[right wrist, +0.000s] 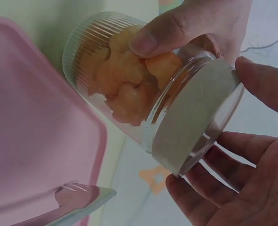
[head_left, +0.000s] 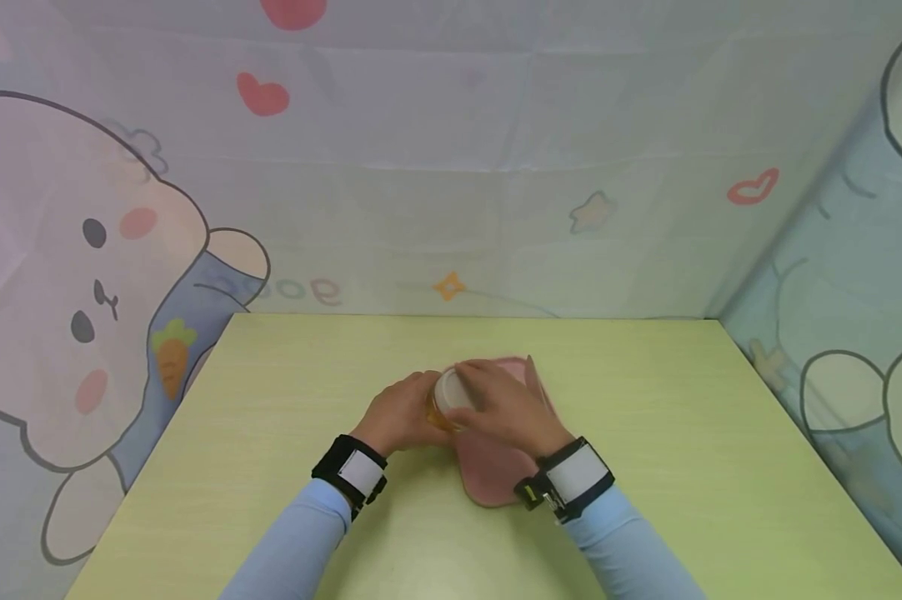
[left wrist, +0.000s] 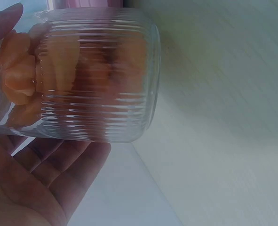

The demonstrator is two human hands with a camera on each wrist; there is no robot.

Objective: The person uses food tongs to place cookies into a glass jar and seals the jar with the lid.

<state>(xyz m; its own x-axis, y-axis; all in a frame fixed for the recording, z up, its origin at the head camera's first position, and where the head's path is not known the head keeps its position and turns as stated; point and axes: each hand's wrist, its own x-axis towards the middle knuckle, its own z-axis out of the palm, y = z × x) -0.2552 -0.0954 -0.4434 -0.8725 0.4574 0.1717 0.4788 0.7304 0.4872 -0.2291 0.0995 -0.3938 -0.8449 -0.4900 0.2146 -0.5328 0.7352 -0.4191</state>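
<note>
A clear ribbed jar (right wrist: 106, 47) with orange segments (right wrist: 129, 70) inside is tilted over the table. My left hand (head_left: 402, 414) grips its body, thumb on one side and fingers on the other, as the left wrist view of the jar (left wrist: 96, 70) also shows. On the jar's mouth sits a white lid (right wrist: 190, 117). The thumb and fingertips of my right hand (head_left: 513, 408) hold this lid by its rim. Beneath the hands lies a pink cutting board (head_left: 488, 471), partly covered by the right hand and wrist.
A knife (head_left: 534, 380) rests along the board's right side, its blade (right wrist: 99, 200) close to the right hand. The pale yellow table (head_left: 293, 367) extends around the board. A printed cloth (head_left: 436, 125) hangs behind the table's back edge.
</note>
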